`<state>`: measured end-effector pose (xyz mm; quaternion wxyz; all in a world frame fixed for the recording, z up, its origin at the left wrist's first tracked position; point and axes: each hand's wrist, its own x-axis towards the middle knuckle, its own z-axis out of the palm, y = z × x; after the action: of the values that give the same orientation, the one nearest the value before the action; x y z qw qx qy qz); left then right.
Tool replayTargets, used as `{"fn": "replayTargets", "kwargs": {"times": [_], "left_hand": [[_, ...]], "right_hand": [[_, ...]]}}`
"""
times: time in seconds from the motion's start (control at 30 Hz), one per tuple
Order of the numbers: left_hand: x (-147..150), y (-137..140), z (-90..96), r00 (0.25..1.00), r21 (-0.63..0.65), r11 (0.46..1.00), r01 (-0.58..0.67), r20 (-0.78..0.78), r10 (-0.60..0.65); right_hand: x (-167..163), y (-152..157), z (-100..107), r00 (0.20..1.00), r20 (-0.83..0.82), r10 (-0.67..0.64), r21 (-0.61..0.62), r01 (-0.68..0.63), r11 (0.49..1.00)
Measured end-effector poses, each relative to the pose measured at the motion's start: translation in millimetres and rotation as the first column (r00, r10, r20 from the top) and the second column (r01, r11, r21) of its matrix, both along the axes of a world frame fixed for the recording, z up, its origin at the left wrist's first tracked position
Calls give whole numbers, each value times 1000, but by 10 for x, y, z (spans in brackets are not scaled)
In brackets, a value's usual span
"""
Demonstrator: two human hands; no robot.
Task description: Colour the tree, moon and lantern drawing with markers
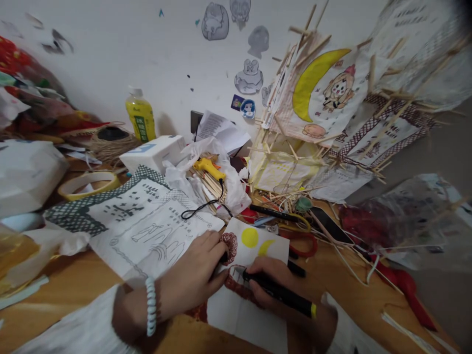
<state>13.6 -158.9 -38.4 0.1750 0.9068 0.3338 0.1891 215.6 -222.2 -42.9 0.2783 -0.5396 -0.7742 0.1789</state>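
Observation:
A black marker (pixel 280 294) with a yellow end is gripped in my right hand (pixel 271 280), its tip on a white sheet (pixel 247 319). The tip meets a brown-outlined shape (pixel 238 282) drawn there. Higher on the sheet are a yellow circle (pixel 250 237), a yellow crescent and a brown scalloped patch (pixel 229 246). My left hand (pixel 191 268), with a pale bead bracelet (pixel 151 306) at its wrist, rests at the sheet's left edge. Its fingers are closed, and a small black cap-like thing (pixel 223 257) shows between thumb and forefinger.
Drawn and lettered papers (pixel 147 226) lie left of the sheet. Behind them are a yellow glue gun (pixel 209 168) on a plastic bag, a white box (pixel 153 152), a bottle (pixel 140 115) and a tape roll (pixel 88 184). A stick-and-paper lantern (pixel 317 98) stands at right, near a phone (pixel 331 225).

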Motion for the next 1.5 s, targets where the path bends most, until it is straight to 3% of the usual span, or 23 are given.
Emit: {"fn": "replayTargets", "kwargs": {"times": [0.1, 0.2, 0.33, 0.6, 1.27, 1.5], "left_hand": [[-2, -3, -1, 1000, 12, 1000, 2, -24, -2], [-7, -5, -12, 1000, 33, 999, -1, -27, 2], [-7, -9, -27, 1000, 64, 998, 1, -27, 0], [6, -21, 17, 997, 48, 999, -2, -82, 6], [7, -15, 28, 996, 58, 998, 3, -84, 2], [3, -18, 28, 996, 62, 998, 5, -94, 0]], "right_hand": [[13, 0, 1, 998, 0, 65, 66, -65, 996], [11, -17, 37, 997, -51, 54, 96, -49, 994], [5, -39, 81, 994, -100, 41, 60, -36, 998], [28, -19, 79, 997, 2, 78, 35, -78, 996], [34, -11, 97, 988, 47, 149, 27, -151, 988], [27, -18, 107, 989, -28, 148, 50, -147, 988]]}}
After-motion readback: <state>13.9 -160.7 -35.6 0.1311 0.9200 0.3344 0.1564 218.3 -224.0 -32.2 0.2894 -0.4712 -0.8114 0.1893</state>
